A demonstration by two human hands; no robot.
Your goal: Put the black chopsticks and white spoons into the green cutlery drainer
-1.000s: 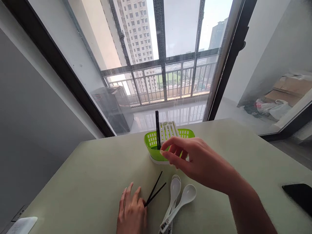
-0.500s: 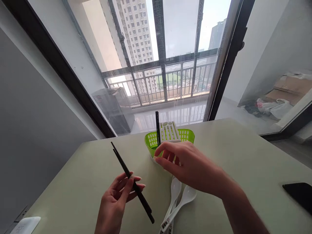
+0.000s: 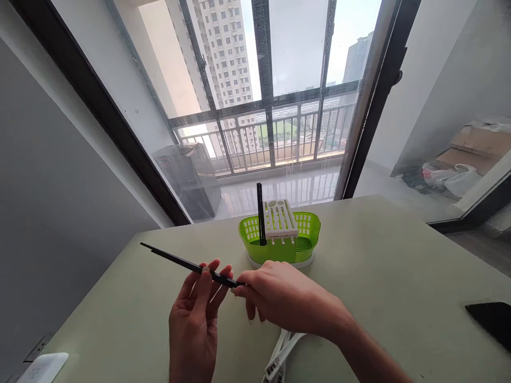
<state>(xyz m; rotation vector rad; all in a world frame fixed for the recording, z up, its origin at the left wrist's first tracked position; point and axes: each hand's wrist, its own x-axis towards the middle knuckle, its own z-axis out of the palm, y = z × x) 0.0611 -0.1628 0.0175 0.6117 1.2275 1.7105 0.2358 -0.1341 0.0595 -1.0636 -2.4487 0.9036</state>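
Note:
My left hand [image 3: 195,314] is closed around a pair of black chopsticks [image 3: 175,259], whose thin ends point to the upper left. At their thick end, the fingertips of my right hand [image 3: 293,300] pinch them. Just beyond my right hand stands a green utensil basket [image 3: 283,255] with a white slotted holder [image 3: 280,219] across its middle. More black chopsticks [image 3: 261,213] stand upright in its left side. Under my right forearm lie white spoons [image 3: 282,354]; my hand and wrist hide their bowls.
All this is on a pale table [image 3: 367,266]. A black flat object [image 3: 491,322] lies at its right edge, and a white object [image 3: 48,367] is at the lower left. Beyond the far edge are glass doors and a balcony railing [image 3: 295,141].
My right hand has come back from the basket and taken hold of the chopsticks' thick end. My left hand has turned the chopsticks from steep to nearly level.

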